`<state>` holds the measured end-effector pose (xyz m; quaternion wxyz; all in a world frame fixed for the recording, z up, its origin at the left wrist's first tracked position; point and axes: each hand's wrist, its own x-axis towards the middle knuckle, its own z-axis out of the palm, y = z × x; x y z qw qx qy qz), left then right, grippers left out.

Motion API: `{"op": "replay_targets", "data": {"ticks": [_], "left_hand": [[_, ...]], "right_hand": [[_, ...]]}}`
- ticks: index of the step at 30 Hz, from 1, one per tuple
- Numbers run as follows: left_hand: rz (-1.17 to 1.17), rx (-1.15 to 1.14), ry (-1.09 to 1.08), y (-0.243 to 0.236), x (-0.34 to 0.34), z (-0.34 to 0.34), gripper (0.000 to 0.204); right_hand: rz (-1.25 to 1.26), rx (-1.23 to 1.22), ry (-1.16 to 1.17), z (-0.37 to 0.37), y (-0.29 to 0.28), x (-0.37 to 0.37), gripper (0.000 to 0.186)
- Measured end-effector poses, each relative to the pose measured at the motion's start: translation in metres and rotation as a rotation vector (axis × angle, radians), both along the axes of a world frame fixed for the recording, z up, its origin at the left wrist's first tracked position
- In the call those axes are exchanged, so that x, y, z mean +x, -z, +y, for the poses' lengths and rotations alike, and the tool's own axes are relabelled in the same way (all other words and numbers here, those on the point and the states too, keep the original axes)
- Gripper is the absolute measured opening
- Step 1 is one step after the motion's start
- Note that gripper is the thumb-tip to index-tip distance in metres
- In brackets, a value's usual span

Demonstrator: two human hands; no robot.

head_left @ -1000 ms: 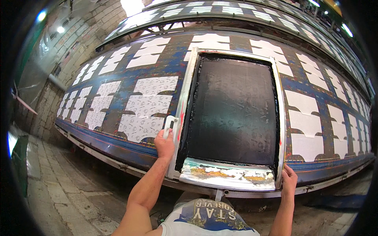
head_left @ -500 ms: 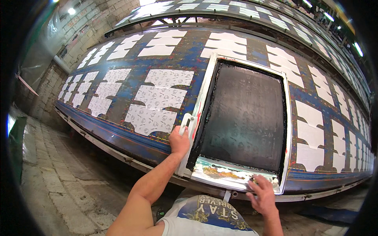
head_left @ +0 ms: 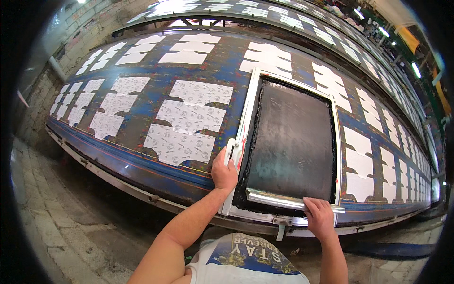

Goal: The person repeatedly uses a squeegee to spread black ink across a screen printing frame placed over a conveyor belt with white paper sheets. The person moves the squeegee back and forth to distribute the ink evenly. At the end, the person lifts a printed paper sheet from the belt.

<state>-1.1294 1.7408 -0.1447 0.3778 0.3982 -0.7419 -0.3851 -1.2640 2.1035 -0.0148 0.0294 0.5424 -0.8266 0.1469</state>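
A silk-screen frame [head_left: 253, 90] with pale metal rails lies on the long printing table. Black ink coats its dark mesh [head_left: 291, 142]. My left hand [head_left: 225, 171] is closed round the white handle [head_left: 232, 146] on the frame's left rail. At the near end, my right hand [head_left: 321, 217] grips the right part of a metal squeegee [head_left: 276, 199], fingers over its top edge. The squeegee spans the mesh crosswise, and its right end reaches over the right rail. Left of the frame lie white fabric pieces printed with small dark figures [head_left: 185, 128].
Plain white fabric pieces [head_left: 359, 163] lie right of the frame and along the table's far row. A metal rail [head_left: 127, 191] with small stops edges the near side of the table [head_left: 142, 169]. More tables with white pieces [head_left: 231, 7] stand beyond. A block wall [head_left: 78, 28] rises at left.
My right hand has gone from loosely spread fingers at the squeegee to a grip on it. The squeegee has turned up from its flatter lie. My left hand still holds the handle.
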Motion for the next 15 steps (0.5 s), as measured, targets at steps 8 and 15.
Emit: {"op": "replay_targets", "data": {"ticks": [8, 15], "left_hand": [[-0.024, 0.019, 0.041, 0.001, 0.003, -0.001, 0.056], [-0.013, 0.064, -0.012, 0.002, 0.000, 0.000, 0.052]], "right_hand": [[-0.128, 0.223, 0.007, -0.038, -0.003, -0.003, 0.045], [-0.554, 0.734, -0.025, -0.083, -0.024, -0.092, 0.037]]}}
